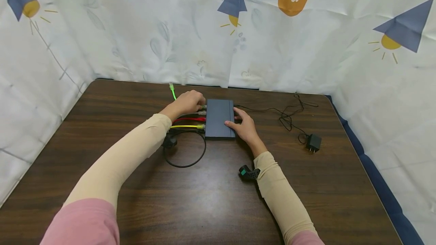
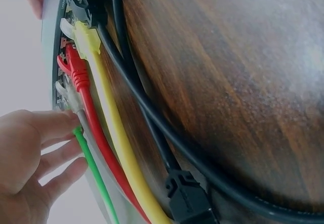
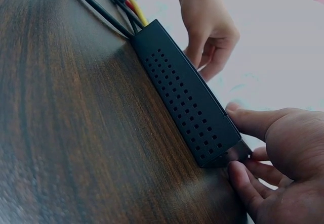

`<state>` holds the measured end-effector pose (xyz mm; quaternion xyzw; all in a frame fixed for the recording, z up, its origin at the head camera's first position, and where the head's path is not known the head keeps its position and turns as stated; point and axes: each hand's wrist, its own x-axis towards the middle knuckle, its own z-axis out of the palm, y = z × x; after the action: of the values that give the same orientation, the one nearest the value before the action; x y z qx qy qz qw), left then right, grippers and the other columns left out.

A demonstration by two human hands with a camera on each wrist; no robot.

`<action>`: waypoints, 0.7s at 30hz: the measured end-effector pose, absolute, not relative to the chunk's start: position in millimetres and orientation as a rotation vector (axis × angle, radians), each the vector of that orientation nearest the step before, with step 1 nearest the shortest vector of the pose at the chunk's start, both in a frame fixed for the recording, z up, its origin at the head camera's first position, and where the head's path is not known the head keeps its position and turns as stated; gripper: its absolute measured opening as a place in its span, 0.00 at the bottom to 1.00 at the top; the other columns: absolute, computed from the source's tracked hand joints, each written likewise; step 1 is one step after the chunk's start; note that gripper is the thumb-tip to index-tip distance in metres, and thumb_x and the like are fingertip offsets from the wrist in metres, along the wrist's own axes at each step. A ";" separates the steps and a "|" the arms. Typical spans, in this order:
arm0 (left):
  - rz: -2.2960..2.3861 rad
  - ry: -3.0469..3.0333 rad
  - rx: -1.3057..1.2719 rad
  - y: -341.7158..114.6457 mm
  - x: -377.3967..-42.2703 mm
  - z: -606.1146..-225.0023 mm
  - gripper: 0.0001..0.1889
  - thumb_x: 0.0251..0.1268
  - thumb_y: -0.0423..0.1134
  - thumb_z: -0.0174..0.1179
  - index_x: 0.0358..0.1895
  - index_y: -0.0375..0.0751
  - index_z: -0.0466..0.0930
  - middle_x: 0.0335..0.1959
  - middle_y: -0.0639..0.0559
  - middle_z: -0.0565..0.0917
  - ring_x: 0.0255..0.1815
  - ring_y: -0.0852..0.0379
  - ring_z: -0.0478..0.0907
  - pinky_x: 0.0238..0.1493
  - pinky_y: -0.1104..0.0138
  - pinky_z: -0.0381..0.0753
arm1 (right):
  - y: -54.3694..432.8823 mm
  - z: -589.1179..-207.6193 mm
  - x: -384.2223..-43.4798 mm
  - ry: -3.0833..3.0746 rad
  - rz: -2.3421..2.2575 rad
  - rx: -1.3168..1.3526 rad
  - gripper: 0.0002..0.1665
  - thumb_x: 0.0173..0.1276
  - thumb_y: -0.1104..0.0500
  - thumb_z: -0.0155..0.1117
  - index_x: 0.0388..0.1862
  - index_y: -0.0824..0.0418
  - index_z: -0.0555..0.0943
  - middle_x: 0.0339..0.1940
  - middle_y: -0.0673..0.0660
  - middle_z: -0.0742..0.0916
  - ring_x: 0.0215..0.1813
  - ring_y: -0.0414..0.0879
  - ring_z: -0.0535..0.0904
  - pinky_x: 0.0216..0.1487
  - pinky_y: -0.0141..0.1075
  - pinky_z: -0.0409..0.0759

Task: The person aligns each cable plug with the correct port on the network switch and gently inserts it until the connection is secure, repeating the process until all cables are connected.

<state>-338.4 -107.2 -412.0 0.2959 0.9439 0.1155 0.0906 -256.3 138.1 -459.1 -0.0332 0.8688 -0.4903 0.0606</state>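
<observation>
A flat dark blue-grey network switch (image 1: 219, 118) lies on the table, with cables along its left side. My left hand (image 1: 186, 103) is at its far left corner. In the left wrist view, thumb and fingers pinch the end of a green network cable (image 2: 95, 168) close to the ports; its plug is hidden behind the fingers. Beside it, a grey cable (image 2: 84, 120), a red cable (image 2: 79, 75) and a yellow cable (image 2: 109, 100) are plugged in. My right hand (image 1: 246, 127) grips the switch's right edge, thumb on top, fingers at the side.
A black cable (image 1: 185, 166) loops in front of the switch, its dark connector (image 2: 190, 201) near the left forearm. From the switch's right side a thin black cord (image 1: 286, 118) runs tangled to a power adapter (image 1: 313, 143). The green cable's other plug (image 1: 171, 86) points toward the back edge.
</observation>
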 end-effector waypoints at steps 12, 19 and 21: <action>0.372 2.805 0.818 -109.8 -338.2 -411.3 0.09 0.66 0.37 0.61 0.46 0.43 0.85 0.44 0.46 0.85 0.41 0.49 0.82 0.44 0.55 0.81 | 138.2 -458.4 -256.0 2.624 -1.499 -0.065 0.42 0.63 0.49 0.69 0.74 0.50 0.63 0.72 0.55 0.70 0.67 0.53 0.71 0.64 0.51 0.72; 0.338 2.819 0.794 -111.9 -338.6 -412.5 0.06 0.64 0.39 0.63 0.41 0.45 0.85 0.40 0.48 0.85 0.36 0.52 0.80 0.40 0.57 0.79 | 140.8 -456.6 -259.1 2.593 -1.554 -0.046 0.40 0.64 0.49 0.68 0.74 0.52 0.65 0.69 0.58 0.74 0.66 0.53 0.73 0.61 0.50 0.75; 0.338 2.822 0.793 -112.4 -338.6 -412.9 0.05 0.64 0.39 0.63 0.40 0.46 0.85 0.39 0.49 0.84 0.35 0.52 0.79 0.38 0.58 0.79 | 142.1 -456.3 -260.7 2.589 -1.569 -0.052 0.40 0.65 0.50 0.68 0.73 0.53 0.65 0.70 0.57 0.73 0.66 0.54 0.74 0.61 0.49 0.76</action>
<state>-338.6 -112.4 -412.9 0.2675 0.9520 0.1142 0.0952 -260.7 142.1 -456.3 -0.0170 0.8537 -0.5174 0.0566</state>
